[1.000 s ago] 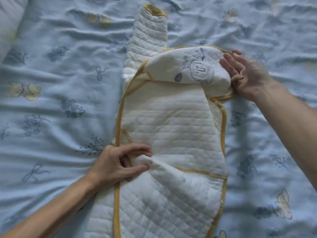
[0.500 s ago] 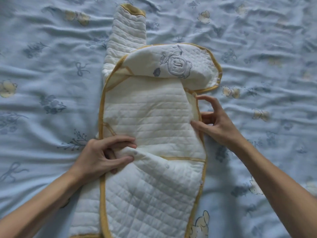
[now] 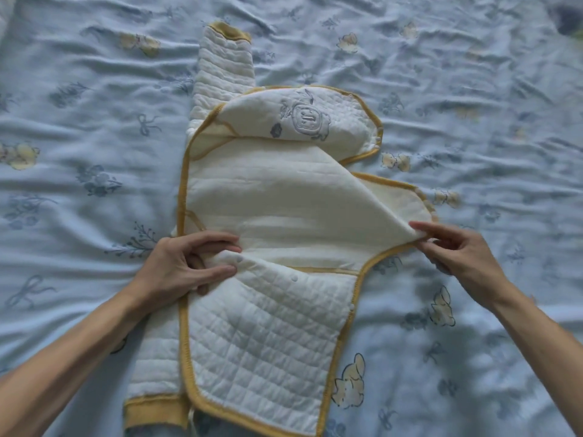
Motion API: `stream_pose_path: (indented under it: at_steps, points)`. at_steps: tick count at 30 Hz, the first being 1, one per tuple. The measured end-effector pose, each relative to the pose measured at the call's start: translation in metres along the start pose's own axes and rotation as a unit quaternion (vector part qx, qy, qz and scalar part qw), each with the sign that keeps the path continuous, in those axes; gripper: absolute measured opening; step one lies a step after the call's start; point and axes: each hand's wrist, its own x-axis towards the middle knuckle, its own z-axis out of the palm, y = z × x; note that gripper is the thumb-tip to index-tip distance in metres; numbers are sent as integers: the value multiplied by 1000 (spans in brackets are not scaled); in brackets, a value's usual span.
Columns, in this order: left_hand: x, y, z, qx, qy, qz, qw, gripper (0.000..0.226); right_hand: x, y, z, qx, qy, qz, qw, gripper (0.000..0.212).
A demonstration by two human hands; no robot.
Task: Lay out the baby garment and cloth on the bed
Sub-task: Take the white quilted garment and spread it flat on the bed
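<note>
Left hand (image 3: 186,266) grips a fold of the baby garment (image 3: 268,216) to anchor it on the bed (image 3: 79,121); right hand (image 3: 457,250) pinches the flap (image 3: 315,197) corner, spreading it open.

No legible text, brand, label or number is found on any surface. The baby garment (image 3: 268,197) bears one embroidered emblem (image 3: 304,119) on its folded upper flap: a round cartoon figure with two short upright bars at its centre, which may read as "11" or as a plain motif; this cannot be settled. The bed sheet (image 3: 94,121) carries printed pictures only, no lettering.
</note>
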Motion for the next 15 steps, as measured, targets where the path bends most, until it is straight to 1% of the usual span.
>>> stream_pose_path:
  at_steps: [2,3,5,6,7,8,10,11,12,13,15]
  points:
    - [-1,0,0,-2,2,-1,1000,39,-11,14,4,29,28,31,999,30]
    - [-1,0,0,-3,3,-3,1000,39,-15,19,6,49,25,61,997,30]
    - [-1,0,0,-10,1,-11,1000,41,-21,25,5,91,-28,144,985,36]
    - [-1,0,0,-16,2,-16,1000,41,-23,25,2,100,-56,169,979,38]
    - [-1,0,0,-21,3,-21,1000,41,-22,23,-3,96,-64,172,978,37]
    - [-1,0,0,-24,5,-25,999,41,-19,20,-8,85,-48,156,983,35]
    - [0,0,0,-25,6,-31,999,41,-1,8,-19,48,35,84,995,27]
    - [0,0,0,-22,6,-33,999,41,12,-1,-22,14,76,53,996,23]
    - [0,0,0,-18,7,-34,999,41,26,-12,-20,-37,91,32,995,19]
    - [1,0,0,-13,7,-35,999,41,41,-23,-14,-93,71,17,993,16]
    - [1,-1,-1,-3,6,-37,999,41,67,-45,12,-169,-36,-13,985,19]
